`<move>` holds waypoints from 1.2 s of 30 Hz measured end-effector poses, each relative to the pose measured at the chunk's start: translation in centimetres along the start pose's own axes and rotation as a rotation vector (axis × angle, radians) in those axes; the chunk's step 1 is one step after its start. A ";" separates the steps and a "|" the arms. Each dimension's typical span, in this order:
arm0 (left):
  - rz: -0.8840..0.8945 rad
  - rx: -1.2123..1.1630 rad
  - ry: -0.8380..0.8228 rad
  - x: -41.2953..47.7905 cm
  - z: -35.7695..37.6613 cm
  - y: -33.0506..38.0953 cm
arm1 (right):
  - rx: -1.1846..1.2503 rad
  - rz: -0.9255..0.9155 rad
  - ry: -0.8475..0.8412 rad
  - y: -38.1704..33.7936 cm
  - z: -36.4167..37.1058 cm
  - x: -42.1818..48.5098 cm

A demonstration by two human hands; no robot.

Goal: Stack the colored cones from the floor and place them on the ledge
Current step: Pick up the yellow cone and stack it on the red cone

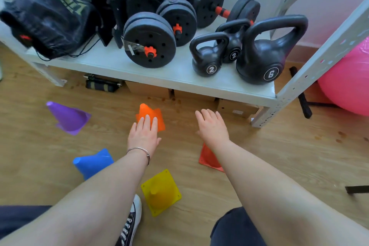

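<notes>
The orange cone (150, 115) stood on the floor just before the ledge (123, 64). The left hand (144, 133) lay open, fingers over it; the right hand (212, 127) hovered open beside. Purple cone (68, 117), blue cone (92, 163), yellow cone (160, 191) and red cone (208, 158) lay farther from the ledge.

Floor (279, 158): wood-look planks, light brown, smooth, low sheen. Five square-based cones, smooth plastic, slightly translucent: purple cone (68, 117) far left, orange cone (150, 115), blue cone (92, 163), yellow cone (160, 191) near, red cone (208, 159). White shelf ledge (111, 62): painted metal, satin. Black kettlebells (263, 60): glossy coating. Black dumbbell plates (149, 40): matt, grainy. Black drawstring bag (48, 22): shiny synthetic cloth. Pink ball (347, 86): glossy.
</notes>
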State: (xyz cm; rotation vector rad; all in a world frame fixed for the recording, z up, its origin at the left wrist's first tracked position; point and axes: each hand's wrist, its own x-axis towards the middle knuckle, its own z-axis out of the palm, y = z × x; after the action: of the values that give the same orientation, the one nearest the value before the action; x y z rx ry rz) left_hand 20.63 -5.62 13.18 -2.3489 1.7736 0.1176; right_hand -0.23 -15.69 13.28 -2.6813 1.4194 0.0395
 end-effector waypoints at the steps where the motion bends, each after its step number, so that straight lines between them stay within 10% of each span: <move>1: -0.034 -0.005 -0.013 -0.6 0.4 -0.9 | 0.013 -0.028 -0.014 -0.9 0.4 0.1; 24: -0.156 -0.206 -0.406 -12.1 18.3 -1.8 | 0.193 -0.259 -0.818 -10.4 16.0 -4.6; 36: -0.276 -0.516 -0.530 -10.9 18.7 -1.2 | 0.245 -0.221 -0.798 -10.1 15.4 -3.7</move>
State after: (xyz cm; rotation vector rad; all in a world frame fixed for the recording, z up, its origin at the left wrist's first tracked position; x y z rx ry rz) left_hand 19.77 8.74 -3.00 -2.5181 1.2516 1.1536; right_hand 6.47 -5.34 -0.87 -2.1916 0.8097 0.7614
